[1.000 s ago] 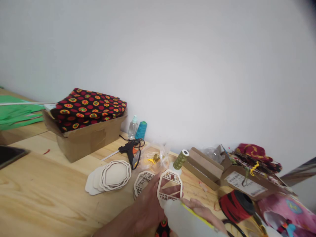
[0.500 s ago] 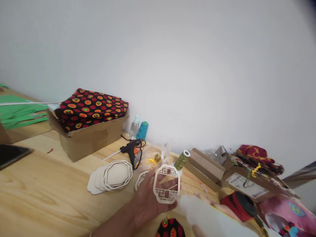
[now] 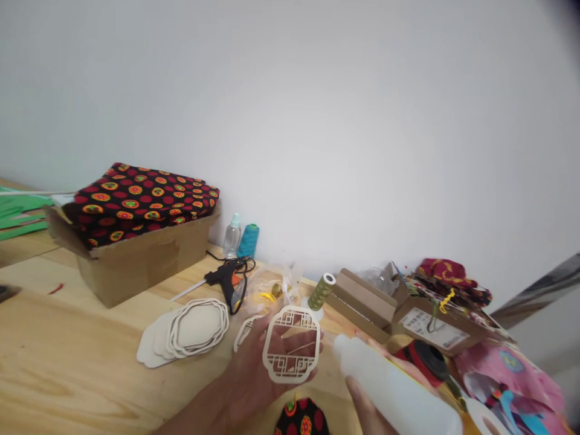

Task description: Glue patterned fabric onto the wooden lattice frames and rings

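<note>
While the left hand (image 3: 251, 377) is holding up a cream laser-cut lattice frame (image 3: 292, 344) above the wooden surface (image 3: 67, 344), its fingers (image 3: 258, 338) are spreading behind the frame and pressing it against the palm side, not tightly clenched. The right hand (image 3: 362, 405) is gripping a white plastic bottle (image 3: 394, 386), its fingers (image 3: 357, 399) curling around the lower side and tilting the bottle's tip toward the frame, just beside it but not touching. A second lattice piece (image 3: 244, 333) is lying partly hidden behind the left hand, next to a stack of plain cutouts and rings (image 3: 185, 332). A round patterned fabric piece (image 3: 301, 418) is lying below the frame, and an olive thread spool (image 3: 321, 292) is standing just behind it. Farther back, a hot glue gun (image 3: 229, 281) is resting near a teal thread spool (image 3: 248, 240) and a cardboard box (image 3: 136, 272) topped with dotted fabric (image 3: 140, 202).
</note>
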`<state>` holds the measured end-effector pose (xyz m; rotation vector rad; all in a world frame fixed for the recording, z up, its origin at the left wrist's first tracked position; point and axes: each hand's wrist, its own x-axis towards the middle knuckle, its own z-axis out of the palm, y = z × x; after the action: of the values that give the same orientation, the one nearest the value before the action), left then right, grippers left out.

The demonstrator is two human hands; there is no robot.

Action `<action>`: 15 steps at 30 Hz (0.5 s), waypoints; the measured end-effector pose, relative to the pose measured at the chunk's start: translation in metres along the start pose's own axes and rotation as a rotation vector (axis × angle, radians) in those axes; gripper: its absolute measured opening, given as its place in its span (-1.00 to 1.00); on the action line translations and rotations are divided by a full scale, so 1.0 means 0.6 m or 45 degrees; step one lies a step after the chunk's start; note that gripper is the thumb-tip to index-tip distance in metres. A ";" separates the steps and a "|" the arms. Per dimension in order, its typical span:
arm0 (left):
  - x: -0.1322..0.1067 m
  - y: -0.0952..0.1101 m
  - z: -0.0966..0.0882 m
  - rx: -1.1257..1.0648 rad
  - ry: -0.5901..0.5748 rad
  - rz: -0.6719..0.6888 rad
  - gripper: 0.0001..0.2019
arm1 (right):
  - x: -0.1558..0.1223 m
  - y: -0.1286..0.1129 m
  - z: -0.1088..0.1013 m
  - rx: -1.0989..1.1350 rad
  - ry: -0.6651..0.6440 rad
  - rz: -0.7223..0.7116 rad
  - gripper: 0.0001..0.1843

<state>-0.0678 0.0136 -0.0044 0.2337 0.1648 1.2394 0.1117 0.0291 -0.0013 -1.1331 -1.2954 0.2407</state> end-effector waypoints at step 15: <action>0.002 -0.001 0.005 0.077 0.054 -0.027 -0.64 | 0.000 -0.014 0.008 0.107 -0.043 -0.072 -0.50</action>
<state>-0.0660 0.0141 -0.0017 0.2574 0.2407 1.2200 0.1040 0.0277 0.0044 -1.0233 -1.3331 0.2709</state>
